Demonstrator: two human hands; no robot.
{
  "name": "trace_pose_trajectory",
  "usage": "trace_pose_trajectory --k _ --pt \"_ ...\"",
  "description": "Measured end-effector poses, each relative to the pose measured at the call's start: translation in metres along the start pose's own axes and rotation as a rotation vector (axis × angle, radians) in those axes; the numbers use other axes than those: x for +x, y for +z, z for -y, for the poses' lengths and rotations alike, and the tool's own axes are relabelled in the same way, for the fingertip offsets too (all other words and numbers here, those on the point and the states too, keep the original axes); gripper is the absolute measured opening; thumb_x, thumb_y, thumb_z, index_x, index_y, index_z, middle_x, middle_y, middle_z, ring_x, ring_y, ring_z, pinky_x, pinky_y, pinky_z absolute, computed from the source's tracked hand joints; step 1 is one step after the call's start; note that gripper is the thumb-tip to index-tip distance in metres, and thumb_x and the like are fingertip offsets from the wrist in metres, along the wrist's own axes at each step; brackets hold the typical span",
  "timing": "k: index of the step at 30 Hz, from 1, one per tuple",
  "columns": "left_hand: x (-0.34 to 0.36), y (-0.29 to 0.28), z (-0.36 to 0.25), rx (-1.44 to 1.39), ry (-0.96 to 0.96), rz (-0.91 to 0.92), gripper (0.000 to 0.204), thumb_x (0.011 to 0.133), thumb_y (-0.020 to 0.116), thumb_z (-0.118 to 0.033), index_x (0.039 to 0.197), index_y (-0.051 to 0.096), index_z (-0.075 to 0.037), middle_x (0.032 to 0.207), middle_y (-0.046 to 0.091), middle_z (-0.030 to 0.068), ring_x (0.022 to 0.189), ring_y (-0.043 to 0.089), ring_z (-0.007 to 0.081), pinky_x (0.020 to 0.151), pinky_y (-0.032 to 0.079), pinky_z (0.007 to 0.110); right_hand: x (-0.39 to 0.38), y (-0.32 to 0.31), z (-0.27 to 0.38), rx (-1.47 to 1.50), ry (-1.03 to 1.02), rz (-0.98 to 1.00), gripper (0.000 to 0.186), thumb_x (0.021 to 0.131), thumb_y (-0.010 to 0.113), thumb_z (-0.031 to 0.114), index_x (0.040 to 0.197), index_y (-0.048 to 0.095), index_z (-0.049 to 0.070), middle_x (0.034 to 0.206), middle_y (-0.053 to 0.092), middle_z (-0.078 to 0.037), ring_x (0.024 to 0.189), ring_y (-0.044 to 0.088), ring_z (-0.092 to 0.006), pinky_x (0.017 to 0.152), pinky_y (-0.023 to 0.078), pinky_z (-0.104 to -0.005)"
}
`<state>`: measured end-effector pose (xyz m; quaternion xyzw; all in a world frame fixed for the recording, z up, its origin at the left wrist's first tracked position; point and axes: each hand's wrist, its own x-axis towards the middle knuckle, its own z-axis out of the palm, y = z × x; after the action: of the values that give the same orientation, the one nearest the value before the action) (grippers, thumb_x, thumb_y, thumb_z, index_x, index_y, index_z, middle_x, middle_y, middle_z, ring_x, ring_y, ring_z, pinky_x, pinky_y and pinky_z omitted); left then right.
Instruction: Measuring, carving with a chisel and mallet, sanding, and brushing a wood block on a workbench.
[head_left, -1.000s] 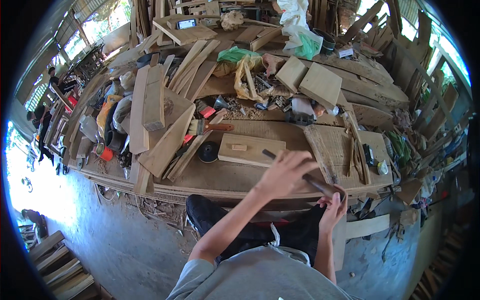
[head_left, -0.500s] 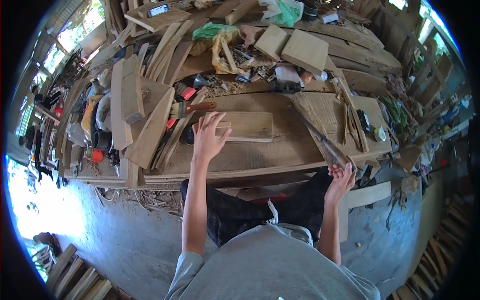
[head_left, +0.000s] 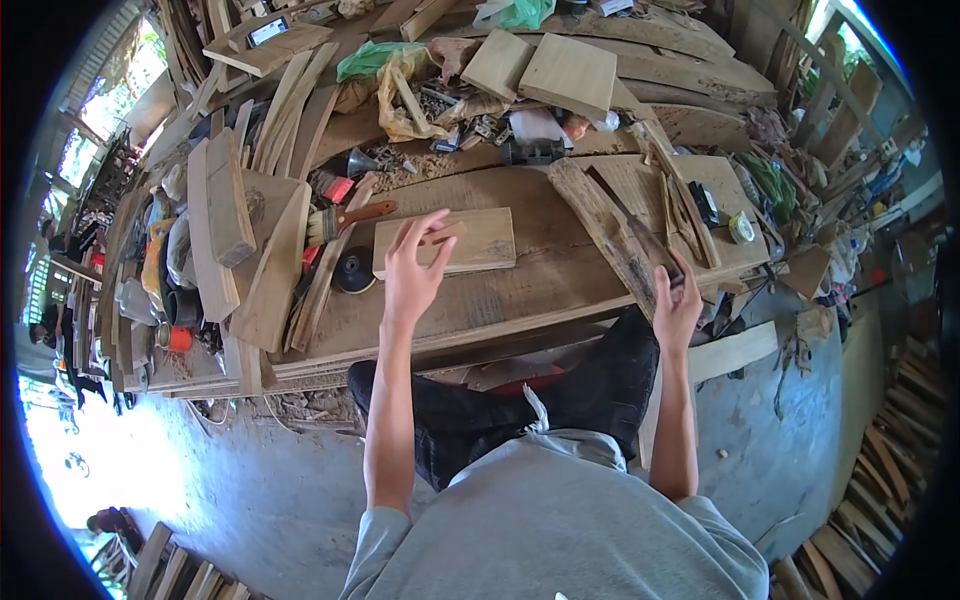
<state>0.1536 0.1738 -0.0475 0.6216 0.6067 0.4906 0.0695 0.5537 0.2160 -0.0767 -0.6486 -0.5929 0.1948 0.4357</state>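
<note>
My left hand (head_left: 418, 262) is over the left part of a pale board (head_left: 485, 238), with thumb and fingers curved around a small wooden piece (head_left: 438, 234); whether it is lifted off the board is unclear. My right hand (head_left: 677, 302) grips the near end of a long dark tool (head_left: 632, 220), which points forward and left over a rough plank (head_left: 590, 220). Left of the board are a wooden-handled brush (head_left: 360, 213) and a round black disc (head_left: 354, 270).
The cluttered workbench (head_left: 480, 315) bears stacked planks (head_left: 270, 260), two squarish boards (head_left: 568, 72), plastic bags (head_left: 400, 95), a red container (head_left: 178, 338) and scraps. My legs (head_left: 600, 390) are bent at its front edge. Loose timber (head_left: 880, 450) lies right; people are at the far left.
My left hand has moved left to the small wooden piece on the board. My right hand has raised the dark tool forward along the rough plank. The view has shifted somewhat.
</note>
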Motion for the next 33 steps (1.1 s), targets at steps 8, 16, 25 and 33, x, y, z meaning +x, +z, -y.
trace_pose_trajectory --k 8,16,25,33 --pt "0.010 0.034 -0.033 -0.214 0.077 -0.015 0.042 0.088 0.082 -0.001 0.129 0.074 -0.009 0.105 0.074 0.0075 0.090 0.070 0.0185 0.079 0.056 0.032 0.018 0.029 -0.017 -0.232 -0.305 0.031 0.045 0.100 0.073 0.027 0.142 0.067 0.012 0.132 0.073 -0.015 0.116 0.064 -0.0393 0.109 0.045 -0.0480" --pt "-0.004 0.060 -0.042 -0.467 -0.071 -0.022 0.039 0.090 0.082 -0.001 0.127 0.074 -0.007 0.109 0.075 0.0057 0.093 0.070 0.0130 0.082 0.056 0.029 0.004 0.027 0.008 -0.264 -0.517 -0.020 0.040 0.100 0.075 0.023 0.137 0.069 0.011 0.128 0.073 -0.011 0.116 0.066 -0.0310 0.103 0.047 -0.0451" --pt "-0.042 0.090 -0.050 -0.573 -0.101 0.110 0.037 0.086 0.081 0.002 0.121 0.077 -0.007 0.117 0.079 0.0061 0.102 0.073 0.0142 0.086 0.056 0.028 -0.039 0.076 0.070 0.471 -0.231 0.454 0.043 0.102 0.074 0.015 0.143 0.064 0.005 0.111 0.077 -0.008 0.091 0.071 -0.0116 0.074 0.052 -0.0278" --pt "-0.065 0.073 -0.030 -0.578 -0.192 0.246 0.029 0.095 0.073 0.000 0.123 0.079 -0.006 0.115 0.082 0.0089 0.100 0.077 0.0146 0.091 0.060 0.031 -0.048 0.090 0.056 0.574 -0.130 0.717 0.024 0.106 0.069 0.011 0.126 0.070 -0.002 0.101 0.078 -0.007 0.093 0.075 -0.0106 0.076 0.057 -0.0259"
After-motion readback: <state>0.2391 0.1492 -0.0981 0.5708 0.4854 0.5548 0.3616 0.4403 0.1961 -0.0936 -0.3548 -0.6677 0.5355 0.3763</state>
